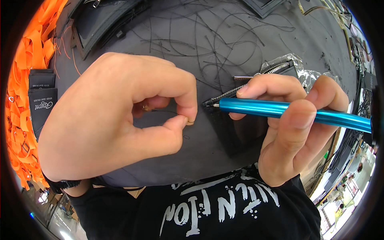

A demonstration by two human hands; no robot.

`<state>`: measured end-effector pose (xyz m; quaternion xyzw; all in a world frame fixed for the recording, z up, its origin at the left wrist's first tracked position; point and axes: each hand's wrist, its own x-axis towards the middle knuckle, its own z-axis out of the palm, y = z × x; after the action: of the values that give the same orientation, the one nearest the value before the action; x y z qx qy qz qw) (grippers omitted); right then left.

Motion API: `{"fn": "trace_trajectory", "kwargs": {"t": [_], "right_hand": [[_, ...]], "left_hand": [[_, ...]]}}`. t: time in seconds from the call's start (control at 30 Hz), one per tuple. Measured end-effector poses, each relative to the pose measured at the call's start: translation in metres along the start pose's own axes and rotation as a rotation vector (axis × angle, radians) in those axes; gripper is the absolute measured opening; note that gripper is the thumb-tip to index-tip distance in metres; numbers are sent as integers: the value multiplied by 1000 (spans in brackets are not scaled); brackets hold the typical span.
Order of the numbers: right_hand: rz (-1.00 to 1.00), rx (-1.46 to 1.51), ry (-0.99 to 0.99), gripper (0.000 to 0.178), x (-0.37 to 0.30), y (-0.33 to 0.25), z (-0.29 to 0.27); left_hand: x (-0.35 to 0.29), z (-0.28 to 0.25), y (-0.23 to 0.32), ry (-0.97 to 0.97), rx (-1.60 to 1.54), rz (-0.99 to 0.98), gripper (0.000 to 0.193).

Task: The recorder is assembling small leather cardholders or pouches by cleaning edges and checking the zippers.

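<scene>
My left hand [108,116] is closed in a pinch, thumb tip against index fingertip. What lies between these tips is too small to make out; a thin dark strand shows inside the curl of the fingers. My right hand [286,128] grips a shiny blue pen-shaped tool [256,107] with a fine metal tip pointing left. That tip is at the end of the zipper [228,93] on a flat black zip pouch [240,134]. The right index and middle fingertips are at the pouch, but whether they grip it I cannot tell.
Loose black threads [212,40] lie across the dark work surface [168,168]. Crumpled clear plastic [298,64] is beyond the right hand. Black pieces [104,28] lie at the far left. Printed black pieces [42,106] and heaped orange strap [34,48] border the left side.
</scene>
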<state>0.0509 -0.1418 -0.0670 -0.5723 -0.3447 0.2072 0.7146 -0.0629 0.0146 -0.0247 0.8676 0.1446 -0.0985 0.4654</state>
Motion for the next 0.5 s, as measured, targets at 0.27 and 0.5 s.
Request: {"fn": "trace_trajectory", "kwargs": {"t": [0.27,0.5], "right_hand": [[31,-218,-61,32,3,-5,-3],[37,-240,-146,29,5,-7,-8]], "left_hand": [[-3,0,0,28,-26,-9,14],[-1,-2,2,-2,-15,-10,14]]}}
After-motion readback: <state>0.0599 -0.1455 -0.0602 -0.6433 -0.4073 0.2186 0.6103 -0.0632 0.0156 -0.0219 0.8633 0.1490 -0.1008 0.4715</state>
